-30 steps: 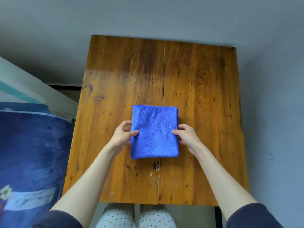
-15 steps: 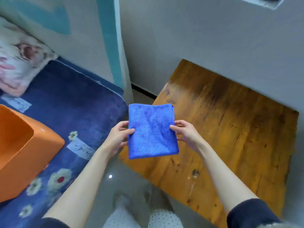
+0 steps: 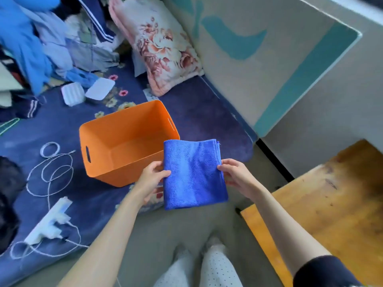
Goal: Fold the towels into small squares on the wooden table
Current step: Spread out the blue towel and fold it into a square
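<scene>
A dark blue floral bedspread (image 3: 87,204) fills the left side, with a worn wooden table (image 3: 331,204) at the lower right. An open orange plastic bin (image 3: 116,150) with slot handles sits on the bedspread. In front of its near right corner, a folded blue microfibre towel (image 3: 193,172) is held in the air, clear of the table. The left hand (image 3: 152,179) pinches its left edge, thumb on top; the right hand (image 3: 236,175) pinches its right edge likewise.
</scene>
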